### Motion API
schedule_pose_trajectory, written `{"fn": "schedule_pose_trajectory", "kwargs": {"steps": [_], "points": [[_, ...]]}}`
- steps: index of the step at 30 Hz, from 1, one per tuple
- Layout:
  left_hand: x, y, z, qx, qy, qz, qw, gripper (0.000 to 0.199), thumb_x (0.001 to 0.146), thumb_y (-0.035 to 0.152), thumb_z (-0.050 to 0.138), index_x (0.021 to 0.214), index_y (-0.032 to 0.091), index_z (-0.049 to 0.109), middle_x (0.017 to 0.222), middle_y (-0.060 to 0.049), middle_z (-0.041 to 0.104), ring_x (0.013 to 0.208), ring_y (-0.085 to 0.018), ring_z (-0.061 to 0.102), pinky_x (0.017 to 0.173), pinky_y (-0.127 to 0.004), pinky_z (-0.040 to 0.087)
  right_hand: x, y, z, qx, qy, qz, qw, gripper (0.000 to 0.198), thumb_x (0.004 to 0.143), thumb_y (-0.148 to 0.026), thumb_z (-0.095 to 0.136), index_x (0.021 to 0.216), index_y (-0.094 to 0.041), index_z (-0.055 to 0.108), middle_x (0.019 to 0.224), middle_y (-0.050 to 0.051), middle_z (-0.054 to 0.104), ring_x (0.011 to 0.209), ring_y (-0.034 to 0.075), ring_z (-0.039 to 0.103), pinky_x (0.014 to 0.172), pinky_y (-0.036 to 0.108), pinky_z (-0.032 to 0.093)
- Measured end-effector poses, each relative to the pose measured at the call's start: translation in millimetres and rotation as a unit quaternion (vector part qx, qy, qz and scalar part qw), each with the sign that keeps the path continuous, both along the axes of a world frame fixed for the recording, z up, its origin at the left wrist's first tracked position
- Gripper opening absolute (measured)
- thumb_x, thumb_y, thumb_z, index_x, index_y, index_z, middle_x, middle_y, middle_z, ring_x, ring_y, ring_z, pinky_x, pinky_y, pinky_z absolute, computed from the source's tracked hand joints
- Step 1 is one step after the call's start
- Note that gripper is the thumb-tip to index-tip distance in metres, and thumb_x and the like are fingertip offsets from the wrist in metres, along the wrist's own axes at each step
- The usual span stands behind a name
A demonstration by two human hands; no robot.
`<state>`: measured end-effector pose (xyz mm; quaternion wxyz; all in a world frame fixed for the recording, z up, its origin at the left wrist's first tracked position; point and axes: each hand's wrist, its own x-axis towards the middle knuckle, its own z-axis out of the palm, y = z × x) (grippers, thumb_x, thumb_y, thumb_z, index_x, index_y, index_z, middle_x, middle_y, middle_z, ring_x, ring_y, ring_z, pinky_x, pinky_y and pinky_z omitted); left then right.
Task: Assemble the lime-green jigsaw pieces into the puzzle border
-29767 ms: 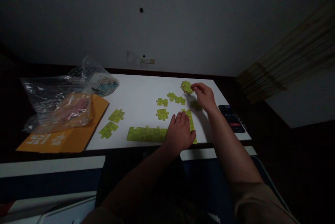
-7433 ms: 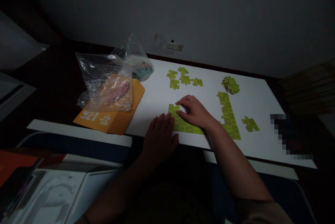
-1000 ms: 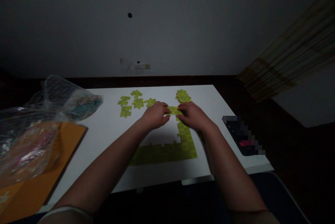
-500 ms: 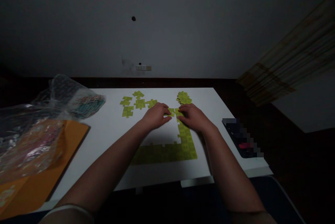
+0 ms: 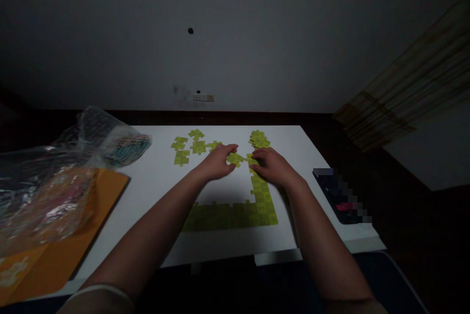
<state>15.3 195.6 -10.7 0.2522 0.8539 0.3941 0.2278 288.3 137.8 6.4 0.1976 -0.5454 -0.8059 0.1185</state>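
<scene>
My left hand (image 5: 219, 162) holds a yellow-green puzzle piece (image 5: 235, 159) between thumb and fingers, tilted and slightly apart from the joined pieces. My right hand (image 5: 272, 166) curls over the upper end of the joined puzzle (image 5: 261, 196), its thumb and fingertips closed on the puzzle piece (image 5: 250, 158) there. The joined pieces form an L, with one strip along the near side and a column up the right. My left forearm hides the near strip's left end.
Several loose puzzle pieces (image 5: 199, 146) lie at the back left, and a small pile of pieces (image 5: 259, 139) sits beyond my right hand. A phone (image 5: 336, 196) lies at the right of the white table (image 5: 147, 201). Plastic bags (image 5: 55, 196) rest on an orange folder-like sheet (image 5: 106, 191) at left.
The piece in my left hand has moved a little left, away from the column, and turned askew. My right hand stays at the column's top. The whole view has shifted slightly.
</scene>
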Motion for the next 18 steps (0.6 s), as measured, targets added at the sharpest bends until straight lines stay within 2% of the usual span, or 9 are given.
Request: {"fn": "schedule_pose_trajectory", "kwargs": {"steps": [4,8,13,18], "points": [[-1,-2,6.8,0.038,0.066,0.025,0.997,0.066,0.094,0.04,0.085,0.155,0.018,0.068,0.152,-0.018,0.073,0.143,-0.04,0.064,0.127,-0.056,0.045,0,-1,0,-0.004,0.004,-0.002,1.0,0.028,0.098,-0.032,0.082,0.125,-0.022,0.087,0.138,0.018,0.082,0.13,0.041,0.074,0.119,0.061,0.055],[-2,-4,14.4,0.068,0.121,0.051,0.989,0.066,0.095,0.053,0.086,0.151,0.02,0.071,0.141,-0.017,0.077,0.139,-0.043,0.062,0.122,-0.059,0.044,0,-1,0,-0.005,0.008,-0.003,1.0,0.028,0.098,-0.032,0.083,0.124,-0.022,0.087,0.138,0.017,0.082,0.13,0.04,0.074,0.119,0.06,0.055],[-1,-4,14.7,0.077,0.135,0.073,0.985,0.068,0.093,0.058,0.088,0.148,0.02,0.073,0.137,-0.018,0.077,0.134,-0.044,0.063,0.118,-0.058,0.045,0,0,-2,-0.003,0.013,-0.001,1.0,0.027,0.097,-0.031,0.083,0.122,-0.023,0.087,0.135,0.016,0.083,0.128,0.04,0.075,0.119,0.06,0.055],[0,-7,18.5,0.067,0.13,0.065,0.987,0.053,0.092,0.054,0.091,0.131,0.021,0.081,0.132,-0.017,0.075,0.129,-0.041,0.067,0.114,-0.053,0.051,3,2,-5,0.004,0.019,0.007,1.0,0.027,0.096,-0.034,0.081,0.12,-0.024,0.088,0.134,0.017,0.083,0.126,0.041,0.075,0.117,0.061,0.056]]}}
